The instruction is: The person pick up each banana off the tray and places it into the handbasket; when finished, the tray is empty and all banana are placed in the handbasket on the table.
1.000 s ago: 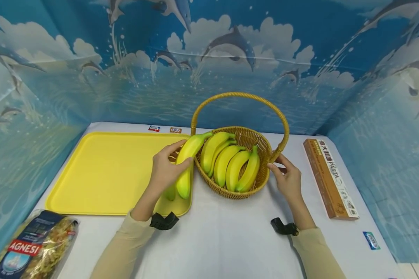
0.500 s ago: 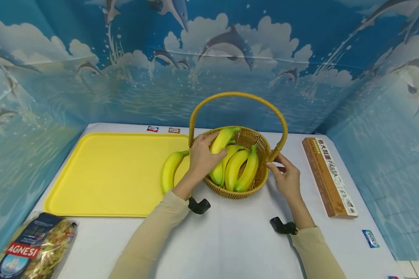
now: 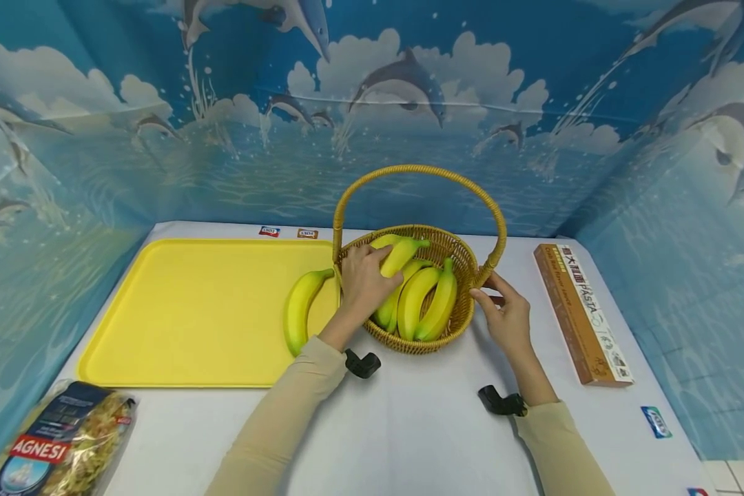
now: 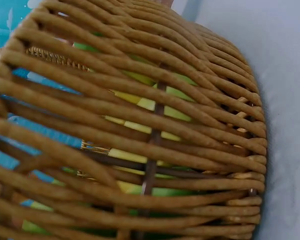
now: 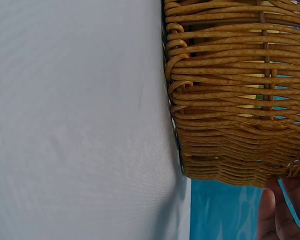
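My left hand (image 3: 367,279) is inside the left part of the wicker basket (image 3: 423,346), with fingers and thumb on either side of a banana (image 3: 403,255). Several more bananas (image 3: 437,306) lie beside it in the basket. At the basket's right side, my right hand (image 3: 510,313) pinches the rim by the foot of the tall handle (image 3: 418,169). Fingers (image 5: 285,215) of that hand show at the lower right of the right wrist view. Woven basket wall (image 4: 140,135) fills most of the left wrist view, hiding the left hand.
One banana (image 3: 299,313) lies at the right end of the yellow tray (image 3: 186,317). A bag of AGNESI pasta (image 3: 62,437) lies front left, and a long pasta box (image 3: 583,313) at right. Small wrapped packets, such as a green one (image 3: 656,421), lie near the edges.
My left hand has carried the banana from above the tray's right end rightward into the basket and lowered it among the others. The right hand has stayed at the rim.
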`<state>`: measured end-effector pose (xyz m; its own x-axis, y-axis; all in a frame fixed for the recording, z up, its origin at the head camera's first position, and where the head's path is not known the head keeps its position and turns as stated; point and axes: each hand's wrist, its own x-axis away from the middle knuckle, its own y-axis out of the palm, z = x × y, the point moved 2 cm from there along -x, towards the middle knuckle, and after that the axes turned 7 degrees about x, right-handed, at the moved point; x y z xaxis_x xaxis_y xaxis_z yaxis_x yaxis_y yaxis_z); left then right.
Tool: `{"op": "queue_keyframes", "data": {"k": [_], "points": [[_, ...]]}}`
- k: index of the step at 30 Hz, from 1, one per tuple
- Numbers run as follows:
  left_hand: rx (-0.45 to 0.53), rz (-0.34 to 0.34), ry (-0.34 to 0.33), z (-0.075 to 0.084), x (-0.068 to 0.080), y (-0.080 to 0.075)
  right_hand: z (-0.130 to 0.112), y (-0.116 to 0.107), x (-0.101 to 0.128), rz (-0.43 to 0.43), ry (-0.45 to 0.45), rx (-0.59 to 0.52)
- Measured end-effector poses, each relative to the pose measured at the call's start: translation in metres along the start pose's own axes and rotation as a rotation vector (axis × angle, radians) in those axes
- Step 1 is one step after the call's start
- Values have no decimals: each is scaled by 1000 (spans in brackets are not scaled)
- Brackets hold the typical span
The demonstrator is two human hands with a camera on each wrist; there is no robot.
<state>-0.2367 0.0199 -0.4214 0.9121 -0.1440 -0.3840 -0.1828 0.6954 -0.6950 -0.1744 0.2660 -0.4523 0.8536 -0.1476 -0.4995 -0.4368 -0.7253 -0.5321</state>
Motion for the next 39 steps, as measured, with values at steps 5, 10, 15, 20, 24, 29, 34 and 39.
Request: {"op": "queue_keyframes", "data": {"k": [5,10,15,20,24,29,34,39], "points": [[-111,-20,23,2,1,1,0,0,0,4,-9,-10],[-155,-22,34,3,2,2,-1,0,0,0,1,-5],[-147,-24,30,2,1,2,0,1,-1,-1,-7,0],[-99,6,56,4,5,-1,1,1,-1,1,-11,4],[-18,48,127,10,20,-9,-5,0,1,7,-14,0],[162,39,145,17,54,-42,-8,2,2,16,-11,-1],[261,113,76,-8,74,-90,-1,3,1,3,-2,-3],[275,203,-113,-59,78,-130,1,1,2,0,15,22]]}}
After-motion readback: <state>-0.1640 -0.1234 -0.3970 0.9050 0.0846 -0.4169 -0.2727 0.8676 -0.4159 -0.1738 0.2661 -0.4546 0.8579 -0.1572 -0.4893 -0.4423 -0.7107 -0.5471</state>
